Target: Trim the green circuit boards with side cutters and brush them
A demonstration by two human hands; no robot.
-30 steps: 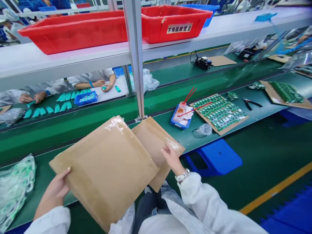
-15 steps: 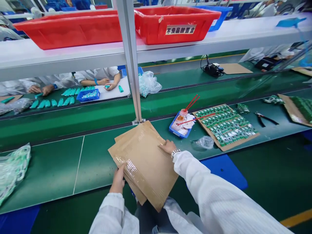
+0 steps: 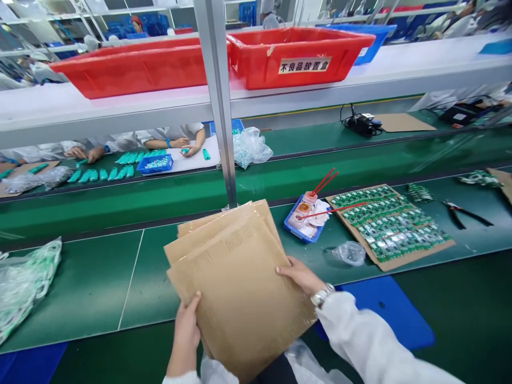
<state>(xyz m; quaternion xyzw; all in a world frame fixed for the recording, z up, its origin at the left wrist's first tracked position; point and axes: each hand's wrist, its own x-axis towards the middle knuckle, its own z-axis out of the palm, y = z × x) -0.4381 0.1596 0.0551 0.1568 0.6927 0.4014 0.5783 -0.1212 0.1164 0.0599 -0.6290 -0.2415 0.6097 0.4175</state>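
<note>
Far left, lower edge: clear bag of green-and-white parts (image 3: 24,282) lying on the green bench (image 3: 92,277). Upper left, across the belt: a co-worker's hands (image 3: 182,144) beside a row of teal parts (image 3: 104,173).

Lower centre: left hand (image 3: 186,330) clamped on the lower-left edge of the cardboard sheets (image 3: 236,277), thumb on top. The stack is fanned, several sheets deep. Its far end is over the bench and its near end overhangs the bench edge towards the person. Right hand (image 3: 300,274) pinches the stack's right edge, thumb on top, other fingers hidden under it. Watch on that wrist.

Right of the stack: blue tray (image 3: 294,233) with red sticks, then small green circuit boards (image 3: 384,218) spread on another cardboard, pliers (image 3: 460,210) further right. Top shelf: red bins (image 3: 296,64).
</note>
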